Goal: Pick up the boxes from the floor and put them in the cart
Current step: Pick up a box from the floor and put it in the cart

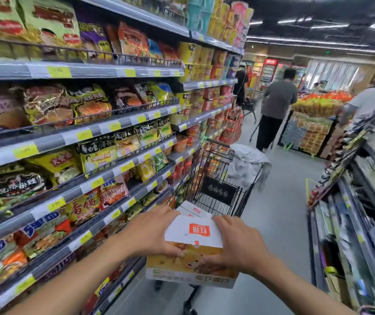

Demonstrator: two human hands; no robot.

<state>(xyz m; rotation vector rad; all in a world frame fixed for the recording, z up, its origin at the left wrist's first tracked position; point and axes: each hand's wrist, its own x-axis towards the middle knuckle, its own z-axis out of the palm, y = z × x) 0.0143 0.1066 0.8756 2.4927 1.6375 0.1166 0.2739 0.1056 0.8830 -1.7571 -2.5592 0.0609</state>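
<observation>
Both hands grip one box (193,251) held above the near end of the black wire cart (216,178). The left hand (152,233) clamps the box's left side, fingers curled over its top edge. The right hand (238,244) clamps the right side, thumb on the white flap. Further white boxes (193,209) lie inside the cart, just beyond. A grey cloth (248,164) drapes the cart's far rim. Stocked shelves (68,137) stand left.
</observation>
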